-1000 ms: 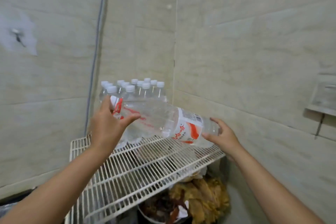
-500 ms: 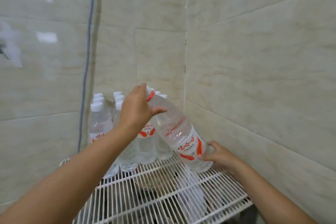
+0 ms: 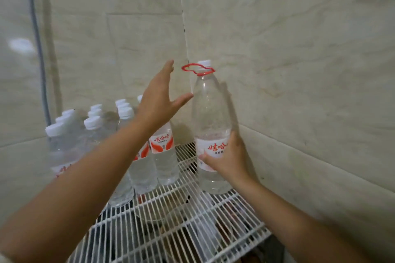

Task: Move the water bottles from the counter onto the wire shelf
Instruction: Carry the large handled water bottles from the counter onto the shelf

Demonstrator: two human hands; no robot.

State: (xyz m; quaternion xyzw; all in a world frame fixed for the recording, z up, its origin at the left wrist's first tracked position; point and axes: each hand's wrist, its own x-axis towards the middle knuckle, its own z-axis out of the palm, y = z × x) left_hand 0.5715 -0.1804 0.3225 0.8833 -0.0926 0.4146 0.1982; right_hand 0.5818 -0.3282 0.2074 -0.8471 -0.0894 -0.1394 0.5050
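Glossy beige tiled walls (image 3: 299, 60) meet in a corner.

The single head camera looked forward and slightly down from close above the wire shelf (image 3: 171, 220), facing the tiled wall corner (image 3: 186, 49) behind it, forearms reaching in from below.

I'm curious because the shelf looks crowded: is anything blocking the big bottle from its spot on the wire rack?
Nothing visible does. The big bottle already stands upright on the wire shelf, right of the small bottles, with a gap between. The right hand grips its label; the left hand is open beside its neck.
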